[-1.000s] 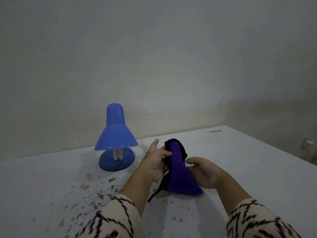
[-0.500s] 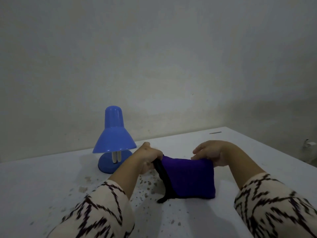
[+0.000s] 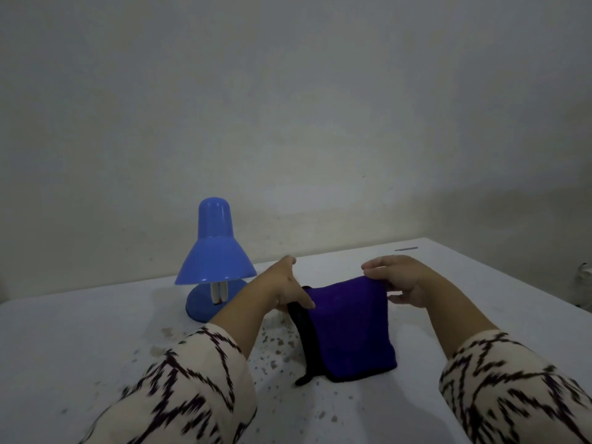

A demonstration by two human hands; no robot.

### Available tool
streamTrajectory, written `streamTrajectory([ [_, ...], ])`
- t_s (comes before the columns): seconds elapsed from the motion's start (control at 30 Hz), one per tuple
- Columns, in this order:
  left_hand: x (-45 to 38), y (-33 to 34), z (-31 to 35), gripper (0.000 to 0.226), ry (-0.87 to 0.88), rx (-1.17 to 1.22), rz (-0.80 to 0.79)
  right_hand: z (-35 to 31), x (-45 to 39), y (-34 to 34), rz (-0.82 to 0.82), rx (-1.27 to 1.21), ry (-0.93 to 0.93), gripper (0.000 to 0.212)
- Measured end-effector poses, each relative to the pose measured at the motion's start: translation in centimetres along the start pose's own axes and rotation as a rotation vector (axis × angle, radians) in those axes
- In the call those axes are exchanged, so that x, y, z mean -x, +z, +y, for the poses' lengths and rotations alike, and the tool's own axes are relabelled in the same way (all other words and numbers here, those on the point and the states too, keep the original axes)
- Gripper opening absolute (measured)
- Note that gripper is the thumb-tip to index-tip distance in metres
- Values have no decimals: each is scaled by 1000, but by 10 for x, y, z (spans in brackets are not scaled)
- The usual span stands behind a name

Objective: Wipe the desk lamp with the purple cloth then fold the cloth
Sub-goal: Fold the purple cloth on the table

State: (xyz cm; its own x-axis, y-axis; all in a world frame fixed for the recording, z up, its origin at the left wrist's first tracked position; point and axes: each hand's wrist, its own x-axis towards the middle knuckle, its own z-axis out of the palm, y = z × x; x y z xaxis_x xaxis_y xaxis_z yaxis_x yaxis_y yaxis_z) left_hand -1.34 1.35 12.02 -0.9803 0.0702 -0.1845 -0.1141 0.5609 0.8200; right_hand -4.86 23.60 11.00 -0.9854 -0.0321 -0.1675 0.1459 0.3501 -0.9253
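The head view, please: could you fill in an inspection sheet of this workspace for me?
Surface: white table, speckled with dark flecks in front of the lamp.
Job's things: blue desk lamp upright at rear left; purple cloth with dark edging held up by its top edge, its lower edge at the table.
Clutter: short dark mark near the far table edge.
Grips: left hand pinches the cloth's left top corner; right hand pinches the right top corner.
Cables: nothing seen.
Surroundings: plain wall; small white object at far right, unclear.
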Motion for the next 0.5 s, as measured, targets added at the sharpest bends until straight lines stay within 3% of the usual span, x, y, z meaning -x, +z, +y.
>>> streamTrajectory([
  [0.33, -30, -2, 12, 47, 248, -149, 298, -17, -22, -2, 133, -118, -125, 12],
  [0.5, -48, 2, 19, 38, 413, -149, 575, -27, -39, 6, 125, -389, -302, 20],
])
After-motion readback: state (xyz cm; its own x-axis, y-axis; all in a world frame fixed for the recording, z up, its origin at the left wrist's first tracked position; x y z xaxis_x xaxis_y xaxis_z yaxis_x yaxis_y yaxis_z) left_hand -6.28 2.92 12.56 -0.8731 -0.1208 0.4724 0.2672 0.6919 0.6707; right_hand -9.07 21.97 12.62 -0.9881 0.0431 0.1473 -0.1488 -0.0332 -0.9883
